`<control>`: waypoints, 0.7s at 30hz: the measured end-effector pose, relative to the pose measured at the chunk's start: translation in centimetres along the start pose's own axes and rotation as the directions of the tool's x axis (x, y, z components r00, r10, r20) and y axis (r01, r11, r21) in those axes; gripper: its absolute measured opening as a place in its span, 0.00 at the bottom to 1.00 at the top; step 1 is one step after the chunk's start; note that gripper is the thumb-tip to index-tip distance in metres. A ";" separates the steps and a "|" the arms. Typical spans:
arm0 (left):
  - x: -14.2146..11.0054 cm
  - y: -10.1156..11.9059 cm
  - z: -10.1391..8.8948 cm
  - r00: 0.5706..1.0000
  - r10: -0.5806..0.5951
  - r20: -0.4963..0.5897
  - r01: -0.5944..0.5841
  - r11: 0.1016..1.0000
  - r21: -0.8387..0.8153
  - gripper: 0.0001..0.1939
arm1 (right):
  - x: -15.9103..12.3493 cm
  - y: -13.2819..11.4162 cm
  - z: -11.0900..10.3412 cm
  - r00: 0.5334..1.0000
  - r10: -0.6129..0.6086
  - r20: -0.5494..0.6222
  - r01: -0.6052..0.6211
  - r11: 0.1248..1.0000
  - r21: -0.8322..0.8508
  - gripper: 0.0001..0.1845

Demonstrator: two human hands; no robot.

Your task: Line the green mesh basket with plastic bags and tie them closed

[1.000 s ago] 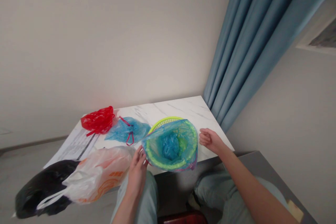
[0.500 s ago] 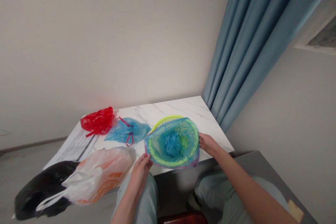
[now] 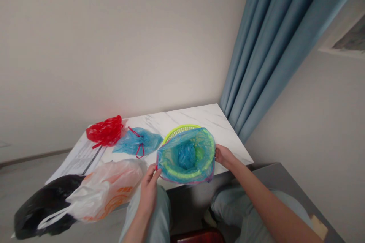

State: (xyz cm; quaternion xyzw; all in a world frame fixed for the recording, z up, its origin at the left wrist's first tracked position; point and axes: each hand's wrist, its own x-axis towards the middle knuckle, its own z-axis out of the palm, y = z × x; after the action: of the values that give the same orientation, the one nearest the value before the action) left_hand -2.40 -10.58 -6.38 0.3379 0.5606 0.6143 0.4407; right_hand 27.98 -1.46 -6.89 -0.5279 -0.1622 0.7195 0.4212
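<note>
A yellow-green mesh basket stands at the front of the white marbled table. Over much of its rim lies a translucent blue plastic bag with a pinkish drawstring edge; the back left of the rim is bare. Crumpled blue film sits down inside. At the lower left my left hand pinches the bag's edge between thumb and fingers. My right hand has its fingers curled round the bag's edge on the right side of the basket, with the fingertips partly hidden.
Left of the basket lies another blue bag with red drawstrings. Beyond it are a red bag and a printed sheet. A white bag with orange print and a black bag lie nearer. Blue curtains hang at right.
My left hand has shifted slightly left and up, drawing the bag's edge outward from the basket's left rim. My right hand has stayed nearly in place.
</note>
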 end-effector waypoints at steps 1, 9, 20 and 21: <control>-0.1 0.1 -0.1 0.999 0.031 0.009 -0.031 0.998 0.046 0.13 | -0.1 -0.1 0.0 0.999 0.034 0.033 -0.035 0.999 0.009 0.05; -0.8 0.5 0.5 1.000 0.006 0.003 -0.006 0.994 0.113 0.21 | -0.7 -0.7 -0.1 0.988 0.076 0.136 -0.083 0.995 0.049 0.03; 0.0 -1.6 -0.3 0.999 -0.014 -0.047 0.018 0.997 0.072 0.23 | -1.0 -0.8 -0.2 0.747 -0.649 -0.146 0.529 0.713 -0.461 0.15; 0.0 -1.5 -0.3 0.999 -0.016 -0.051 0.019 0.998 0.062 0.23 | -1.3 -1.0 -0.1 0.753 -0.643 -0.137 0.539 0.723 -0.433 0.15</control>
State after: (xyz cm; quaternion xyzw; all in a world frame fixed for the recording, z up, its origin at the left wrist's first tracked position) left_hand -2.47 -10.71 -7.95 0.3311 0.5932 0.6010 0.4210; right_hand 28.64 -1.88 -5.48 -0.6114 -0.3942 0.4203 0.5424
